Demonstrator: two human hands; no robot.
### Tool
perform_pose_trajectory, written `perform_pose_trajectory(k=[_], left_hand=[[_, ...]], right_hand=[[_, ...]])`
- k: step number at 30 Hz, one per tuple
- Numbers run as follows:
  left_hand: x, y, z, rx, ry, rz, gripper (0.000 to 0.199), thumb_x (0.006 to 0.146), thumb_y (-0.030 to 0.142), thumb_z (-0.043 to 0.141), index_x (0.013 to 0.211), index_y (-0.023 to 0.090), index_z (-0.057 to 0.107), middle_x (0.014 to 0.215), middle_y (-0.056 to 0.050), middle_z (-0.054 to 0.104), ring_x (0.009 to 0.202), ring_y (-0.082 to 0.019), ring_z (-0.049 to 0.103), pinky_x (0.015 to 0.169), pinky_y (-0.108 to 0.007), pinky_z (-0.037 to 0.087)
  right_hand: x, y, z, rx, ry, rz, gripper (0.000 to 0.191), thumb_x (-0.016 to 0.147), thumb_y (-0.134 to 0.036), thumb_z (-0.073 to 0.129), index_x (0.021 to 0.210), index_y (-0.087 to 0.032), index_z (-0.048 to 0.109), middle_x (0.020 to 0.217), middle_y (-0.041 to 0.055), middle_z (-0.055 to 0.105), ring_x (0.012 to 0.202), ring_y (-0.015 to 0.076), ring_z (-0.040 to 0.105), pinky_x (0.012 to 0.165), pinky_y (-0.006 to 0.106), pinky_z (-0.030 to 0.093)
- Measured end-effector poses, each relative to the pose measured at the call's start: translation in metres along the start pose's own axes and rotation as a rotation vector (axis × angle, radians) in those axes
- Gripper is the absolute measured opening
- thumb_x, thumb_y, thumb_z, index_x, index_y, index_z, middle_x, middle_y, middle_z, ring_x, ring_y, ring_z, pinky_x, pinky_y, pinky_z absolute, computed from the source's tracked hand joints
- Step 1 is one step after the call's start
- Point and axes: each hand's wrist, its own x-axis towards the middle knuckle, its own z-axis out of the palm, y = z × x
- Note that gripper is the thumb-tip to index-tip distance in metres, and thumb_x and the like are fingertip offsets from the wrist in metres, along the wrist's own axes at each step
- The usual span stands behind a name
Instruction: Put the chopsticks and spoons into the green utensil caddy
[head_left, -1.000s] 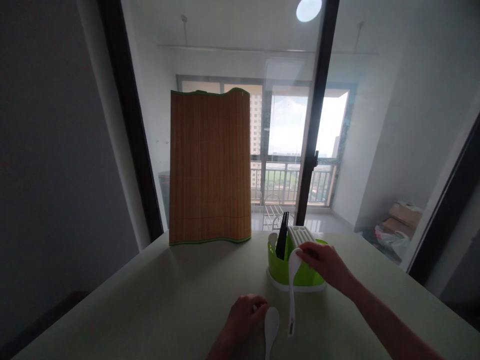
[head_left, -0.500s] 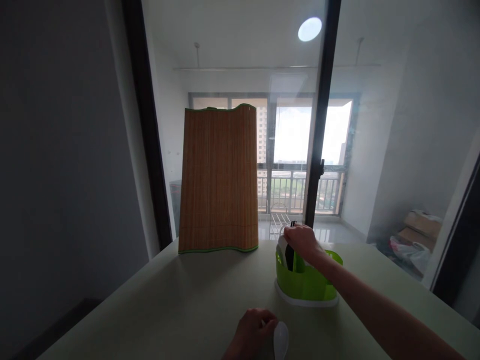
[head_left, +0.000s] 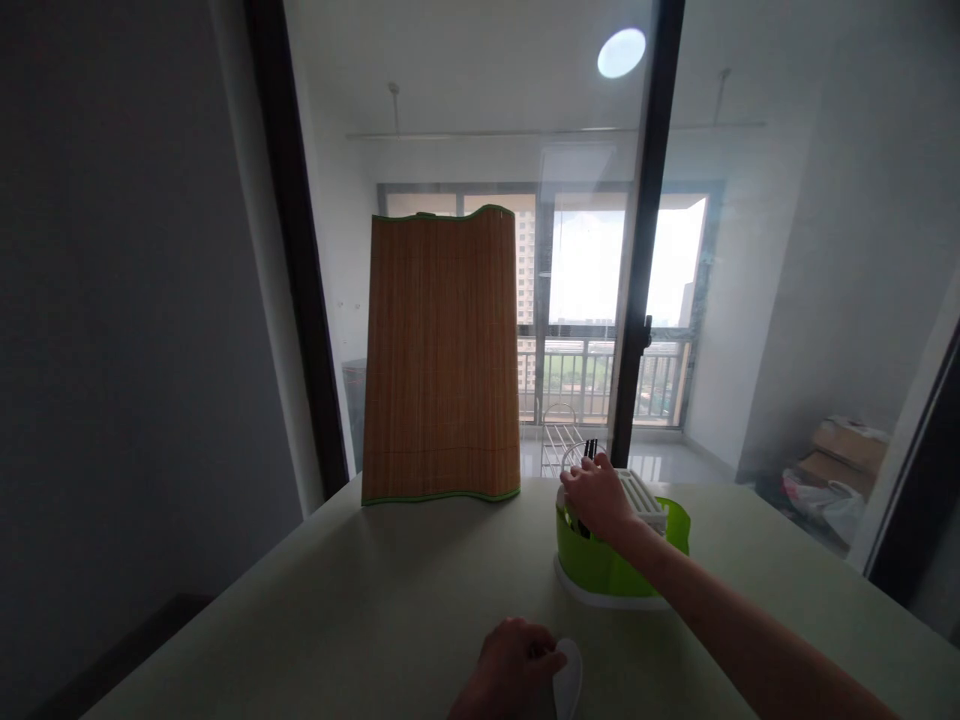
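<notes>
Cutlery caddy (head_left: 591, 562) in its setting, components in descending size. A pale tabletop (head_left: 337, 620) supports the whole; toward its far edge a bamboo mat (head_left: 442, 360) with green binding stands upright, apart from the caddy and to its left. The caddy, lime green on a white base, sits to the right of centre. Above its left part lies the right hand (head_left: 598, 498), fingers bent downward; whether anything is gripped cannot be told, since the hand hides it. Beside the wrist shows the white slotted insert (head_left: 643, 500); behind the fingertips rise what look like black chopsticks (head_left: 592, 447). Nearer the viewer, the left hand (head_left: 514, 665) is curled narrow, its thumb against a white spoon (head_left: 571, 680); how firmly it holds cannot be seen. Sound technique, as judged here, would have the right fingers loosen straight upward, clear of the chopsticks and rim, while the left steadies the spoon lightly, leaving its bowl accessible.
</notes>
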Motion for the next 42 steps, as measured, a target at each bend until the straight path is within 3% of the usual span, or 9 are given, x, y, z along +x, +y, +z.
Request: perform_pose_trajectory(k=[3, 8, 13, 16, 19, 25, 28, 34, 42], left_hand=[[0.001, -0.001, 0.003, 0.015, 0.011, -0.001, 0.026, 0.075, 0.038, 0.058, 0.078, 0.021, 0.078, 0.071, -0.002, 0.073, 0.066, -0.015, 0.061, 0.057, -0.024, 0.031], [0.007, -0.001, 0.008, -0.172, 0.069, 0.014, 0.029, 0.076, 0.036, 0.057, 0.066, 0.015, 0.074, 0.057, -0.001, 0.063, 0.057, -0.011, 0.053, 0.054, -0.023, 0.031], [0.008, -0.001, 0.011, -0.443, 0.035, 0.007, 0.033, 0.075, 0.043, 0.06, 0.065, 0.013, 0.07, 0.054, 0.0, 0.058, 0.052, -0.01, 0.048, 0.051, -0.022, 0.033], [0.009, -0.001, 0.01, -0.571, 0.013, -0.016, 0.043, 0.072, 0.054, 0.061, 0.065, 0.013, 0.068, 0.053, 0.0, 0.056, 0.048, -0.009, 0.045, 0.048, -0.023, 0.033], [0.012, -0.003, 0.009, -0.637, 0.069, -0.039, 0.057, 0.073, 0.067, 0.053, 0.068, 0.012, 0.068, 0.051, 0.001, 0.054, 0.044, -0.008, 0.039, 0.046, -0.023, 0.03], [0.017, -0.012, 0.008, -0.516, 0.158, -0.143, 0.066, 0.075, 0.073, 0.044, 0.077, 0.012, 0.071, 0.053, 0.0, 0.056, 0.045, -0.009, 0.039, 0.05, -0.024, 0.032], [0.015, -0.011, 0.007, -0.416, 0.143, -0.118, 0.057, 0.079, 0.063, 0.046, 0.077, 0.013, 0.072, 0.056, -0.001, 0.06, 0.052, -0.012, 0.047, 0.056, -0.024, 0.036], [0.012, -0.008, 0.007, -0.35, 0.151, -0.105, 0.044, 0.081, 0.049, 0.048, 0.075, 0.013, 0.073, 0.06, -0.003, 0.066, 0.061, -0.015, 0.058, 0.062, -0.024, 0.04], [0.013, -0.01, 0.011, -0.303, 0.123, -0.127, 0.044, 0.081, 0.049, 0.048, 0.079, 0.015, 0.074, 0.063, -0.004, 0.068, 0.063, -0.016, 0.06, 0.064, -0.025, 0.041]], right_hand=[[-0.045, -0.016, 0.012, 0.104, 0.003, 0.056, 0.023, 0.091, -0.018, 0.043, 0.097, -0.018, 0.065, 0.099, 0.0112, 0.07, 0.101, 0.0271, 0.059, 0.085, 0.039, 0.04], [-0.119, -0.036, 0.074, 0.369, -0.181, 0.175, 0.023, 0.08, -0.026, 0.061, 0.101, -0.022, 0.067, 0.089, 0.0024, 0.074, 0.08, 0.0177, 0.067, 0.066, 0.026, 0.043], [-0.135, -0.048, 0.109, 0.519, -0.271, 0.247, 0.015, 0.078, -0.024, 0.057, 0.08, -0.017, 0.07, 0.084, 0.0074, 0.075, 0.08, 0.0226, 0.068, 0.065, 0.029, 0.046], [-0.13, -0.043, 0.1, 0.606, -0.301, 0.246, 0.016, 0.079, -0.018, 0.054, 0.072, -0.018, 0.068, 0.069, 0.0049, 0.073, 0.066, 0.0197, 0.069, 0.054, 0.026, 0.046], [-0.117, -0.022, 0.065, 0.735, -0.281, 0.193, 0.019, 0.081, -0.015, 0.051, 0.073, -0.022, 0.067, 0.059, -0.0023, 0.069, 0.048, 0.0136, 0.064, 0.04, 0.021, 0.043], [-0.055, 0.04, -0.053, 0.7, -0.003, 0.116, 0.022, 0.092, -0.031, 0.049, 0.095, -0.022, 0.069, 0.068, -0.001, 0.071, 0.058, 0.0136, 0.066, 0.057, 0.024, 0.051], [-0.02, 0.055, -0.083, 0.336, 0.155, 0.048, 0.024, 0.093, -0.026, 0.048, 0.102, -0.02, 0.069, 0.081, 0.0009, 0.074, 0.07, 0.0124, 0.067, 0.067, 0.024, 0.05], [0.022, 0.052, -0.048, 0.146, -0.009, 0.028, 0.017, 0.089, -0.015, 0.053, 0.094, -0.016, 0.069, 0.084, 0.003, 0.073, 0.074, 0.0132, 0.066, 0.069, 0.027, 0.05], [0.031, 0.035, -0.002, -0.066, -0.195, -0.033, 0.017, 0.087, -0.033, 0.063, 0.082, -0.016, 0.065, 0.078, -0.0017, 0.068, 0.078, 0.0146, 0.064, 0.09, 0.042, 0.047]])
